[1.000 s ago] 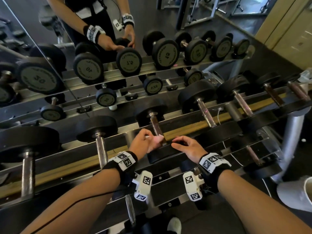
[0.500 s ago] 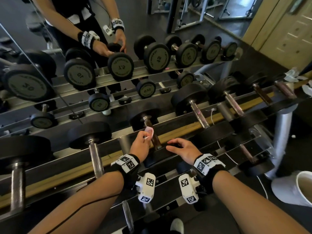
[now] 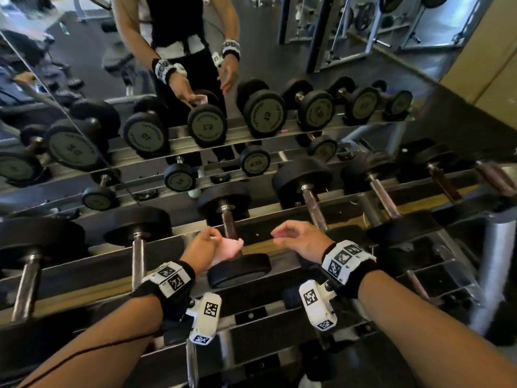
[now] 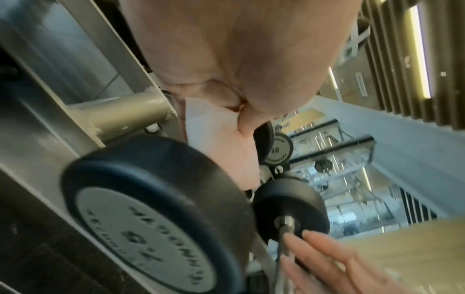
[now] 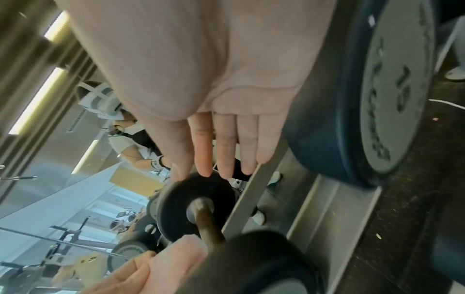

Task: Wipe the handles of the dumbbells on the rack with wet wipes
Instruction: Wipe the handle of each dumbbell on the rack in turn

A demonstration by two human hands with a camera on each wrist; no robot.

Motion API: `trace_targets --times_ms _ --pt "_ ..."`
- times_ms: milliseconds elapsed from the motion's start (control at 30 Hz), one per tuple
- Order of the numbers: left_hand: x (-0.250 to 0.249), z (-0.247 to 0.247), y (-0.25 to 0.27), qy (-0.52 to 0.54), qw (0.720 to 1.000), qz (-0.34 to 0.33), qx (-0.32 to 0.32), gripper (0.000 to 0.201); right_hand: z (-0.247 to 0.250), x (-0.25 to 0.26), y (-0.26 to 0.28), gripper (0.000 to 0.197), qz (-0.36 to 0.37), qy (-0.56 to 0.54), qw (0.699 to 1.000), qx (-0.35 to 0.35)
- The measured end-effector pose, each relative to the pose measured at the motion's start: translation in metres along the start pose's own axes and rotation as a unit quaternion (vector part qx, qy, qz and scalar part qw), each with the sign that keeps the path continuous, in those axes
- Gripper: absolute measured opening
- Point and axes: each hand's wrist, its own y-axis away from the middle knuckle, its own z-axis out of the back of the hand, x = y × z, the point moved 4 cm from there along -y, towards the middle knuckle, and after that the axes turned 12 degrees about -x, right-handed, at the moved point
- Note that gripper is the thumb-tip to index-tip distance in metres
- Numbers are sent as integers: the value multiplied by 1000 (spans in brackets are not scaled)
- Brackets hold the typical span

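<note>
- Left hand [image 3: 200, 249] sits at lower centre of the head view, fingers curled around a bunched pale pink wet wipe [image 3: 228, 247] — the wipe is pressed against the near end of a dark, rusty-looking dumbbell handle [image 3: 228, 224].
- That dumbbell lies front to back on the rack [image 3: 84, 264], its near rubber head [image 3: 239, 271] just below the wipe and its far head at mid-frame.
- Right hand [image 3: 300, 239] hovers just right of that handle, holding nothing; fingers loosely bent, and the right wrist view shows them stretched out above the far head.
- Step in hand, as I read it: wiping this middle handle, with the wipe at the near end of its stroke.
- More dumbbells line the rack either side — steel handles to the left and right, and a mirror behind fills the upper half of the frame.
- Next move likely calls for wrapping the wipe round the bar and running it the full length toward the far head, or shifting to the handle [image 3: 314, 210] on the right.
</note>
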Motion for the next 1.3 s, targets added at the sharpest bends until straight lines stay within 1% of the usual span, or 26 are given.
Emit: trace_targets --times_ms 100,167,233,300,400,467,533,633,700,767,833,1000,1167,1300 --pt "-21 -10 3 61 996 -2 -63 23 41 4 -8 17 32 -18 999 -7" --pt "-33 -26 6 94 993 6 -70 18 65 0 -11 18 45 -12 999 -19" --pt "-41 -47 9 148 986 40 -63 15 86 -11 -10 19 39 -18 998 -39" --pt "-47 -70 9 200 975 73 -63 19 104 -24 -8 20 32 -34 997 -69" --pt "-53 -104 7 231 965 109 -60 30 123 -45 -3 20 35 -24 995 -94" --pt "-56 -126 6 246 958 141 -40 35 131 -58 1 22 37 -25 994 -98" --pt "-59 -146 5 243 958 154 -14 35 137 -71 3 22 39 -37 993 -101" --pt "-62 -170 1 217 967 130 18 33 140 -86 4 20 41 -57 992 -101" --pt "-61 -181 -3 211 970 121 23 33 139 -94 3 22 41 -77 991 -103" --pt "-59 -187 -8 238 963 126 7 30 138 -99 3 22 38 -84 990 -109" --pt "-60 -189 -15 262 957 125 -10 31 137 -103 2 22 33 -92 988 -118" --pt "-76 -195 -32 244 967 71 -19 35 139 -100 -3 24 22 -124 986 -109" --pt "-81 -216 -38 164 986 32 13 30 139 -101 -2 19 -1 -123 987 -105" --pt "-70 -224 -33 65 996 -42 36 28 139 -103 -1 19 -8 -123 986 -108"
